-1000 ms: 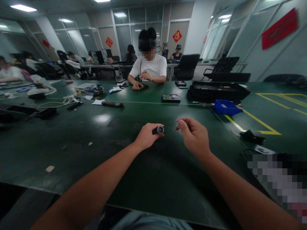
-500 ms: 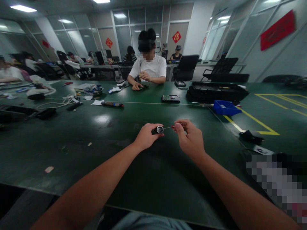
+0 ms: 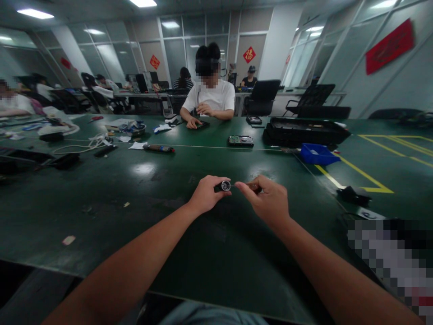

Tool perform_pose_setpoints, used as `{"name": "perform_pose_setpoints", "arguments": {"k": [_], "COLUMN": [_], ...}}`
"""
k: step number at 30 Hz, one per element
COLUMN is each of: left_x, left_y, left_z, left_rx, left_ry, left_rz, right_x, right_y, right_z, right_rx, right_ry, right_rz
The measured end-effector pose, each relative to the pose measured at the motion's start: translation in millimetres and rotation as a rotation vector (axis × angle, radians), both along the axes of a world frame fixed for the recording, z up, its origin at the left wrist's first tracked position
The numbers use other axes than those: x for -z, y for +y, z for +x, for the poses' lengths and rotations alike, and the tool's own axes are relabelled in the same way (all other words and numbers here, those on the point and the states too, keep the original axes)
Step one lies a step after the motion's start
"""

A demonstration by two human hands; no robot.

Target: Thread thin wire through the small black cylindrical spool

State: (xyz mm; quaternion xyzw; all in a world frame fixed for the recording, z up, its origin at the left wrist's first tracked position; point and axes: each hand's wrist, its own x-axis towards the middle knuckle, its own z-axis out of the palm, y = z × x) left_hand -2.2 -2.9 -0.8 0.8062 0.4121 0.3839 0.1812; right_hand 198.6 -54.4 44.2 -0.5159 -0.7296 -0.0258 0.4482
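Observation:
My left hand (image 3: 207,194) is closed round a dark cylinder with a silver-rimmed round end (image 3: 225,185), which faces me and slightly right. My fingers cover most of the cylinder's body, so its kind does not show. Between the fingers of my right hand (image 3: 269,198) is a screwdriver (image 3: 253,186) with a brownish-red handle and a thin metal shaft. The shaft points left, its tip at the silver rim; whether it goes inside I cannot tell. Both hands are above the green table (image 3: 189,253).
Beyond my hands lies a circuit-board device (image 3: 241,141). A blue bin (image 3: 318,154) and a long black tray (image 3: 306,131) are at the right. A pen-like tool (image 3: 158,148) and a pale cable (image 3: 84,146) lie left. Across the table sits a person in a white shirt (image 3: 211,99).
My right hand has moved left and turned, bringing the screwdriver's shaft from below and apart to the cylinder's end. My left hand has kept its hold in nearly the same place.

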Motion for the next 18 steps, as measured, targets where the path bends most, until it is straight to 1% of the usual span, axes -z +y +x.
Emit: {"name": "perform_pose_setpoints", "arguments": {"k": [7,9,12,14,18], "left_x": [1.2,0.9,-0.3,-1.0,-1.8], "left_y": [1.2,1.2,0.4,-0.4,-1.5], "left_z": [-0.3,-0.4,-0.4,-0.2,0.0], "left_rx": [-0.045,-0.038,-0.021,-0.024,-0.043], "left_ry": [-0.001,0.001,0.007,0.009,0.002], "left_rz": [-0.011,-0.012,-0.013,-0.009,-0.010], "right_x": [-2.9,-4.1,-5.7,-5.4,0.9], "right_y": [-2.1,-3.6,-5.9,-6.4,-0.8], "right_z": [-0.1,-0.3,-1.7,-3.3,-5.4], "right_rx": [-0.248,-0.267,-0.236,-0.194,-0.173], "right_ry": [-0.018,-0.037,-0.013,0.087,0.414], "right_rz": [-0.058,-0.071,-0.087,-0.103,-0.172]}}
